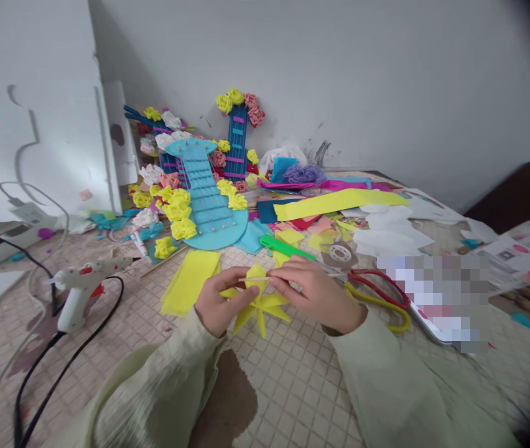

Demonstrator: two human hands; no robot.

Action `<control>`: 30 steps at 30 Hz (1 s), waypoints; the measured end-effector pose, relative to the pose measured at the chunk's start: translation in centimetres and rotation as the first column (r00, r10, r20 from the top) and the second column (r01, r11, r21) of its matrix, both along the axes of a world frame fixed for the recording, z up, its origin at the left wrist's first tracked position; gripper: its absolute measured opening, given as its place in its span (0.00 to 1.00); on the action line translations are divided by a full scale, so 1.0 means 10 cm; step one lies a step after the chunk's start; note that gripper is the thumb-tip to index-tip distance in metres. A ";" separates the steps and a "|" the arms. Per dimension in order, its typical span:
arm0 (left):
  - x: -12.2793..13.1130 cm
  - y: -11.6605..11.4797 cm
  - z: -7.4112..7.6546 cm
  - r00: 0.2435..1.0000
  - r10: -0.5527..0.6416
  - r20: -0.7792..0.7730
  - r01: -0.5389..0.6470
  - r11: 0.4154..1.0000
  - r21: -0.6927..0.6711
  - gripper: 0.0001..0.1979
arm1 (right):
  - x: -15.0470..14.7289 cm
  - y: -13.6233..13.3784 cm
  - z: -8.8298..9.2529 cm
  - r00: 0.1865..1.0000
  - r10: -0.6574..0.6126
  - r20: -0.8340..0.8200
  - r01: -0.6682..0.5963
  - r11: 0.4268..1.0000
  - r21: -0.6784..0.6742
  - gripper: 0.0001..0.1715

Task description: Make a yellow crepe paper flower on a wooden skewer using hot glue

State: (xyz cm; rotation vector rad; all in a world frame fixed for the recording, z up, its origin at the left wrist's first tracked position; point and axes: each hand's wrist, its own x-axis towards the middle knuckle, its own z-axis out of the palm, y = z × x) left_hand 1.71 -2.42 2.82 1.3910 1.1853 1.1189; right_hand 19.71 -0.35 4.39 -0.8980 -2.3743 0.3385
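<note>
yellow paper flower (259, 303) | left grip (222, 298) pinching it | right grip (314, 292) pinching stick (252, 279) | petals (261, 322) fanned below both

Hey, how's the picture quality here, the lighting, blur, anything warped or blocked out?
Head view: diffuse light, with a soft shadow on the wall beside the white panel; head view: left hand and right hand readable but slightly soft; head view: dark, blurred corners at right, with things near the edges looking stretched; head view: a pixelated patch hides detail at right.
</note>
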 end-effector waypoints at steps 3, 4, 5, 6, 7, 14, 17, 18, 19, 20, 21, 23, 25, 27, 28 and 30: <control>-0.02 0.01 0.01 0.999 0.029 -0.031 -0.028 0.999 0.035 0.11 | 0.00 0.01 -0.01 1.000 -0.015 0.010 0.015 1.000 -0.003 0.12; -0.02 0.02 0.01 0.997 0.052 -0.058 -0.049 0.997 0.052 0.11 | 0.00 0.00 -0.01 1.000 -0.016 0.010 0.016 1.000 -0.013 0.12; -0.03 0.02 0.00 0.993 0.075 -0.090 -0.069 0.995 0.071 0.10 | 0.00 0.00 -0.01 1.000 -0.017 0.007 0.017 1.000 -0.023 0.11; -0.03 0.02 0.00 0.988 0.094 -0.124 -0.083 0.992 0.091 0.10 | 0.00 -0.01 -0.01 1.000 -0.021 0.002 0.021 0.999 -0.034 0.11; -0.04 0.02 0.00 0.982 0.110 -0.155 -0.094 0.990 0.110 0.10 | 0.00 -0.01 -0.02 1.000 -0.025 -0.004 0.025 0.999 -0.045 0.10; -0.02 -0.01 0.04 0.973 0.094 -0.211 -0.061 0.986 0.158 0.09 | 0.01 0.01 -0.05 0.992 -0.078 -0.101 0.075 0.996 -0.039 0.05; -0.01 -0.03 0.05 0.973 0.097 -0.210 -0.069 0.988 0.136 0.09 | 0.02 0.03 -0.06 0.992 -0.033 -0.126 0.032 0.999 -0.008 0.06; -0.01 -0.03 0.06 0.972 0.091 -0.216 -0.065 0.990 0.123 0.10 | 0.02 0.03 -0.06 0.991 -0.017 -0.135 0.018 1.000 0.004 0.06; -0.01 -0.03 0.06 0.971 0.076 -0.228 -0.051 0.992 0.114 0.10 | 0.02 0.04 -0.07 0.990 -0.004 -0.140 0.006 1.000 0.013 0.07; -0.01 -0.03 0.06 0.968 0.059 -0.242 -0.032 0.993 0.111 0.10 | 0.02 0.04 -0.07 0.990 0.008 -0.137 -0.005 1.000 0.018 0.07; -0.01 -0.02 0.07 0.965 0.044 -0.259 -0.014 0.993 0.117 0.10 | 0.02 0.04 -0.07 0.992 0.019 -0.128 -0.017 1.000 0.019 0.08; -0.01 -0.02 0.07 0.957 0.045 -0.285 -0.003 0.989 0.145 0.09 | 0.02 0.03 -0.07 0.994 0.031 -0.101 -0.030 1.000 0.010 0.08; -0.01 -0.01 0.06 0.955 0.067 -0.289 -0.018 0.985 0.170 0.09 | 0.01 0.02 -0.07 0.996 0.022 -0.091 -0.022 1.000 -0.002 0.07; -0.01 -0.01 0.05 0.956 0.087 -0.281 -0.037 0.983 0.179 0.08 | 0.00 0.01 -0.06 0.993 0.001 -0.116 -0.002 1.000 -0.010 0.07; -0.01 -0.01 0.04 0.956 0.091 -0.279 -0.041 0.983 0.178 0.08 | -0.01 0.00 -0.05 0.991 -0.010 -0.133 0.009 1.000 -0.012 0.08; -0.01 -0.01 0.03 0.955 0.096 -0.281 -0.048 0.984 0.173 0.09 | -0.02 -0.02 -0.04 0.988 -0.016 -0.156 0.015 1.000 -0.012 0.07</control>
